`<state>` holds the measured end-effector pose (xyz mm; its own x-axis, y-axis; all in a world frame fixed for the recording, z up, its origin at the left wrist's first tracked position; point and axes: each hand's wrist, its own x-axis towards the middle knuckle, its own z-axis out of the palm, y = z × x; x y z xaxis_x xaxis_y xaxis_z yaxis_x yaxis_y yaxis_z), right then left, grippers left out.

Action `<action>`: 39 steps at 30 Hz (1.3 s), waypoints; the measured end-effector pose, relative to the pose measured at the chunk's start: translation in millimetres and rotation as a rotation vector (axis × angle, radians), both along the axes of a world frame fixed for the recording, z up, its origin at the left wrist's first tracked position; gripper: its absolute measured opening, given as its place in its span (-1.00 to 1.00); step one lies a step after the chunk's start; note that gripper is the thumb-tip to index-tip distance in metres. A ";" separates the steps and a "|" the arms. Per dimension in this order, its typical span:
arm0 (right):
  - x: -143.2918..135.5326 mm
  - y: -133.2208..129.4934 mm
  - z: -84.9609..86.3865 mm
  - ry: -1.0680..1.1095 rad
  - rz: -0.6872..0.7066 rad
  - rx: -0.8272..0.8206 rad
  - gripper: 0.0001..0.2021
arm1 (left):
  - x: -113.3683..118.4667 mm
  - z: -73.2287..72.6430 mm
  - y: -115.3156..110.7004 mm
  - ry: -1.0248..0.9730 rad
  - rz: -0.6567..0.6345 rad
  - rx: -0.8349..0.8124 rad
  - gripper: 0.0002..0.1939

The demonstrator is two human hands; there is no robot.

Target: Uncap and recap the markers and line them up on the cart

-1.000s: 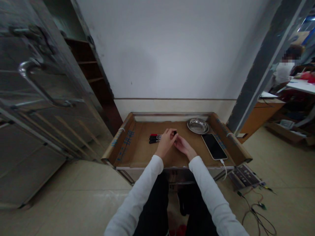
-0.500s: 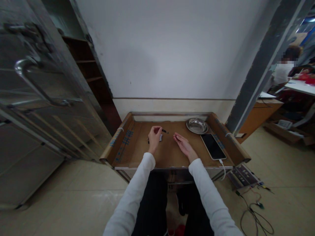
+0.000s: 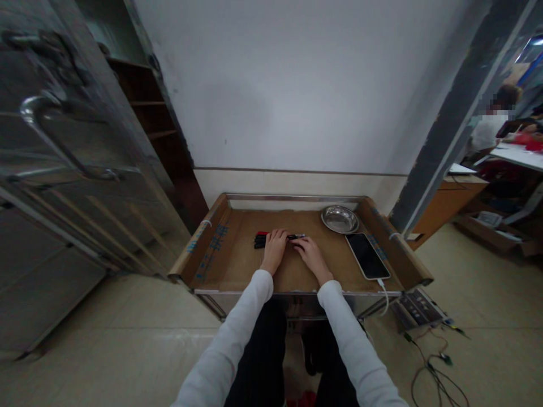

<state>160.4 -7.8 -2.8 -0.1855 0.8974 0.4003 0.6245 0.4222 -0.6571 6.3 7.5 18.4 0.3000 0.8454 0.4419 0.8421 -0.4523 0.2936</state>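
Several dark pens or markers (image 3: 260,241), one with a red part, lie side by side on the cardboard-lined tray table (image 3: 237,265). My left hand (image 3: 275,249) rests over their right portion, fingers bent and hiding what is beneath. Just right of it, a dark pen (image 3: 296,236) with a light end lies between the two hands. My right hand (image 3: 311,254) touches this pen from the near side, its fingers curled in a pinch.
A round metal dish (image 3: 339,219) sits at the back right of the tray. In front of it lies a phone (image 3: 367,256) with a white cable. A power strip (image 3: 419,309) and cables are on the floor. A person (image 3: 487,127) is at the far right.
Both hands have come down to the tray. My left hand has moved right over the pens, and the pen it held up is now low between the hands.
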 end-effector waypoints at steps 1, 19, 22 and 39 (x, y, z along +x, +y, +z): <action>0.6 -0.4 -0.3 -0.039 -0.007 0.012 -0.72 | 0.2 -2.1 -2.0 -0.005 0.009 0.011 -0.78; -1.1 7.4 -0.2 -0.115 -0.140 0.062 -0.67 | 11.8 -1.9 -3.7 -0.016 0.142 -0.008 -0.84; -3.0 5.2 2.7 -0.159 -0.199 0.078 -0.68 | 13.1 1.3 -5.5 0.000 0.183 -0.020 -0.85; 2.5 -62.6 -14.8 -0.177 -0.185 -0.026 -0.58 | -60.2 -3.8 -50.5 -0.026 0.412 -0.095 -0.77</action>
